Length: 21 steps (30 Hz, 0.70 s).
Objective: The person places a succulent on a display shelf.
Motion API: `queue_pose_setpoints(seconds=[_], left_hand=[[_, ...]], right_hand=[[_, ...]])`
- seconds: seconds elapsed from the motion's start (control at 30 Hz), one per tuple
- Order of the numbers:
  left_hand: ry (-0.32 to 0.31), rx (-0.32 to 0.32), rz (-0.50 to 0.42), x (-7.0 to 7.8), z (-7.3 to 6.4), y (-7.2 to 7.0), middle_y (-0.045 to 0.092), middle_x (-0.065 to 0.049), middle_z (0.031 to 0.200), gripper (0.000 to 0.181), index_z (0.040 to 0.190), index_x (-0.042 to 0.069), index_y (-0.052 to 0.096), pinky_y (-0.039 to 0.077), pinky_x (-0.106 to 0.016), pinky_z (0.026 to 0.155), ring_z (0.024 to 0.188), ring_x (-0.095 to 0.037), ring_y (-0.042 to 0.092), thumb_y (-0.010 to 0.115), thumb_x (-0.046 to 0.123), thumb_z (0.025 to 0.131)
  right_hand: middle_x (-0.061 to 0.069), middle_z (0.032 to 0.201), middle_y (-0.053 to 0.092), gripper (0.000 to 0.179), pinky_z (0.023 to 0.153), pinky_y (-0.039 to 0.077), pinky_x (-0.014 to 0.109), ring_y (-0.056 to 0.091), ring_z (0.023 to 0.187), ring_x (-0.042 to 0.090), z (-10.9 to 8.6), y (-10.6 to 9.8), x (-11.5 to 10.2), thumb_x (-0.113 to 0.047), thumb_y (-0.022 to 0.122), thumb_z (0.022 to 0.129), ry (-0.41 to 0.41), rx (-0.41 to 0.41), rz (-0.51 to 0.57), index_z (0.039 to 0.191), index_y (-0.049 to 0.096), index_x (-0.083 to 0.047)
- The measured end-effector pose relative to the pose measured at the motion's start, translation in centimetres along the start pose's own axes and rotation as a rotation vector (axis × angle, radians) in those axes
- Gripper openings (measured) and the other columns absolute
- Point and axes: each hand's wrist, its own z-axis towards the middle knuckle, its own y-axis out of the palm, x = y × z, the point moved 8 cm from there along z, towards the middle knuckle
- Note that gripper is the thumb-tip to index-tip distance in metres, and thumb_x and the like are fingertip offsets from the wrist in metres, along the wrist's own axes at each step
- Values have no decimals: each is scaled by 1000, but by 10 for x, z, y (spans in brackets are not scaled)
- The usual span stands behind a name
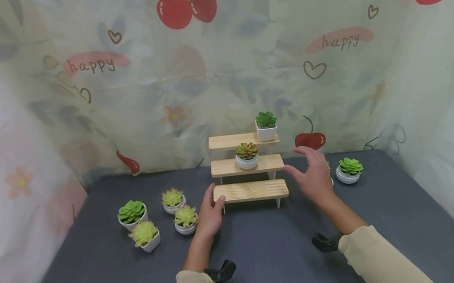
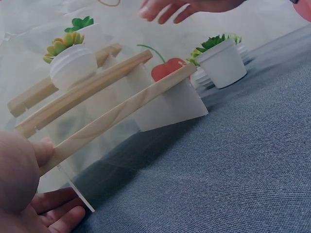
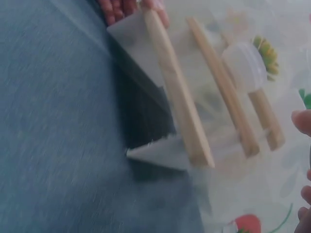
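A three-step wooden display stand (image 1: 252,190) with clear side panels stands on the dark cloth. My left hand (image 1: 210,215) holds the left end of its lowest step, thumb on the wood and fingers at the side panel (image 2: 80,191). On the middle step sits a reddish-green succulent in a round white pot (image 1: 247,162). A dark green succulent in a square white pot (image 1: 267,131) stands at the right end of the top step. Right of the stand, my right hand (image 1: 313,177) is raised with thumb and fingers spread, holding nothing.
Left on the cloth stand several potted succulents, among them a green one (image 1: 132,213) and a pale one (image 1: 185,218). At right is another green succulent (image 1: 349,169); a white pot (image 2: 223,63) near it is mostly behind my right hand in the head view. A cherry-print curtain (image 1: 241,61) rises behind.
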Motion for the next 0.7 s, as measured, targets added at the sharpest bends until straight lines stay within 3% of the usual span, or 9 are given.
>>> queue_pose_setpoints(seconds=[0.13,0.4,0.7], left_hand=[[-5,1,8,0,0,-1,46,-22,140,55,154,22,29,42,-52,96,123,-35,49,48,29,104],[-5,0,-6,0,-1,0,37,-21,149,55,154,21,28,39,-54,101,131,-37,42,49,28,104],[-7,2,-15,0,0,1,34,-20,152,56,155,21,28,37,-54,103,135,-38,36,49,27,104]], right_hand=[[22,134,52,57,102,30,56,42,125,40,-7,-9,12,-15,81,81,24,15,-29,129,56,1],[22,141,44,73,111,17,57,34,132,40,-21,-18,34,-21,80,83,135,5,-79,142,42,1],[21,148,35,82,109,21,58,25,137,41,-38,-21,59,-24,78,85,261,-56,-64,148,32,0]])
